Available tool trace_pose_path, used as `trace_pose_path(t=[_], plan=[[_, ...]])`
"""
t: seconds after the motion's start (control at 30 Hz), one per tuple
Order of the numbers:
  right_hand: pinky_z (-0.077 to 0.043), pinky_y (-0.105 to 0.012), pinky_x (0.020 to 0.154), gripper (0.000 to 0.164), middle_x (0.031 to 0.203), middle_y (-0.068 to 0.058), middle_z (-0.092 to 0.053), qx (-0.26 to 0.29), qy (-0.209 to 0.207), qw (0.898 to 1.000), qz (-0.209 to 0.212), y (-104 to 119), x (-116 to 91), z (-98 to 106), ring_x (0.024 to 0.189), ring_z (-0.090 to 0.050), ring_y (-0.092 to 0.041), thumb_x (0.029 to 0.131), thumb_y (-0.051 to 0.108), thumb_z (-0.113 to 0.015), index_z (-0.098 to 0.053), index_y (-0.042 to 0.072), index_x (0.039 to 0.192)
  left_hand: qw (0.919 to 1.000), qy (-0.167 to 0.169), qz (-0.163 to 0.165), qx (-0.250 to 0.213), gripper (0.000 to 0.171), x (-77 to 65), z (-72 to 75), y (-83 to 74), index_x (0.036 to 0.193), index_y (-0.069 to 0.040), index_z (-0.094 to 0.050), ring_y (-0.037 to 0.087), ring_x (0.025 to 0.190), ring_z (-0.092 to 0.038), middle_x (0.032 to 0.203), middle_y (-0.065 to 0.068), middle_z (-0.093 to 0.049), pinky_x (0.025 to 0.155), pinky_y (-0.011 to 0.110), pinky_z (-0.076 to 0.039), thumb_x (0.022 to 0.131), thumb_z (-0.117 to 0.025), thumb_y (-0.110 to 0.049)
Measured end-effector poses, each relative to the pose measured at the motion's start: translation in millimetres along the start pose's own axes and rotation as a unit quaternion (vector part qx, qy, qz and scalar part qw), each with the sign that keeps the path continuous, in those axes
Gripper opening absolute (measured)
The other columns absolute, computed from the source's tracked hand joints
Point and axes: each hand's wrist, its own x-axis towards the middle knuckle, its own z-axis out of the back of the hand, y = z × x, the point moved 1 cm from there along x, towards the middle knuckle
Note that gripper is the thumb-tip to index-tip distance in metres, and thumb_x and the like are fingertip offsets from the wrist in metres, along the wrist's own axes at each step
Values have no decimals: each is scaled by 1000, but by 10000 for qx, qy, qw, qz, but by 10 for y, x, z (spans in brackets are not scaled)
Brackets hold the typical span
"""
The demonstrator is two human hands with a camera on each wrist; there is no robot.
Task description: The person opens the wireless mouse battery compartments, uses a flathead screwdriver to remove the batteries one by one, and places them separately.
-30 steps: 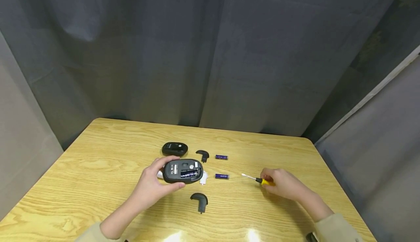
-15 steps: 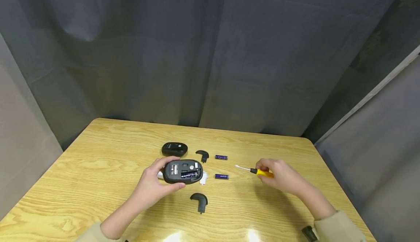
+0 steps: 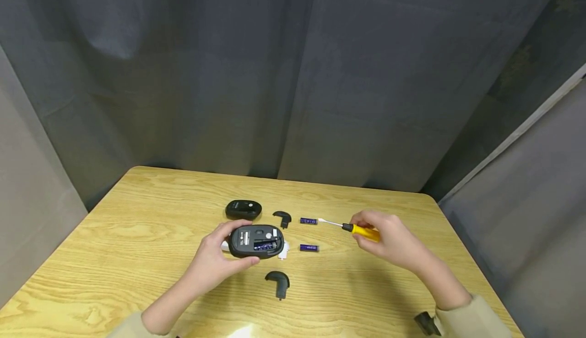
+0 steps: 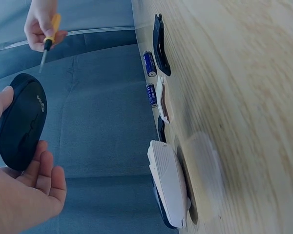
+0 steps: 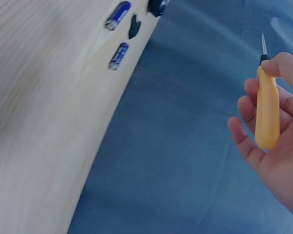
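Note:
My left hand (image 3: 213, 254) grips a black computer mouse (image 3: 251, 234) above the table, thumb on the near edge and fingers on the far edge. Its underside faces up in the head view, the battery bay uncovered with a blue battery (image 3: 264, 246) inside. In my right hand (image 3: 389, 238) is a screwdriver (image 3: 365, 232) with a yellow handle, held between thumb and fingers. The shaft points left toward the held mouse, apart from it. The right wrist view shows the handle (image 5: 267, 109) lying along the palm.
A second black mouse (image 3: 243, 208) lies behind the left hand. Two black battery covers (image 3: 277, 283) and two loose batteries (image 3: 309, 248) lie on the wooden table (image 3: 174, 195). Beneath the held mouse are a white mouse (image 4: 168, 183) and a white cover (image 3: 284, 251).
My right hand has lifted the screwdriver and moved it up and left in the head view, toward the held mouse. The left hand and its mouse have stayed nearly in place.

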Motion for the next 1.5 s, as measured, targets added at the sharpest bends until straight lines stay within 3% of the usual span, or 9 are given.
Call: trace_pose_path(t=[0.27, 0.47, 0.77, 1.1, 1.5], plan=[[-55, -24, 68, 25, 93, 8, -65, 58, -412, 9983, 402, 208, 78, 64, 78, -59, -3, 75, 8, -75, -63, 16, 96, 9999, 91, 40, -64, 67, 7, -15, -17, 121, -31, -57, 14, 101, -58, 111, -6, -62, 87, 40, -46, 62, -86, -39], [-53, -18, 68, 27, 92, 8, -65, 142, -667, 9950, 723, 352, 111, 90, 77, -58, -4, 73, 6, -74, -65, 17, 97, 9997, 193, 138, -81, 69, 12, -41, -15, 122, -31, -55, 15, 106, -57, 115, -7, -61, 91, 43, -45, 61, -88, -33], [-47, -12, 67, 19, 91, 9, -65, 296, -728, 9913, 1054, 457, 123, 76, 76, -54, -3, 81, 15, -69, -67, 17, 100, 9994, 324, -28, -147, 70, 29, -62, -54, 120, -30, -56, 16, 109, -56, 118, -10, -60, 92, 44, -44, 59, -90, -29], [-49, -13, 66, 13, 89, 7, -66, 407, -851, 9853, 1423, 514, 128, -38, 74, -55, -4, 86, 22, -66, -69, 15, 96, 9979, 563, -241, -203, 67, 31, -67, -80, 117, -36, -55, 14, 112, -54, 118, -16, -59, 95, 45, -42, 59, -88, -40], [-48, -11, 65, 13, 87, 8, -65, 325, -539, 9895, 1300, 549, 96, -131, 73, -55, -3, 84, 22, -69, -70, 15, 95, 9983, 539, -173, -159, 69, 24, -70, -107, 120, -29, -57, 18, 113, -53, 120, -11, -59, 95, 46, -43, 60, -89, -28]])
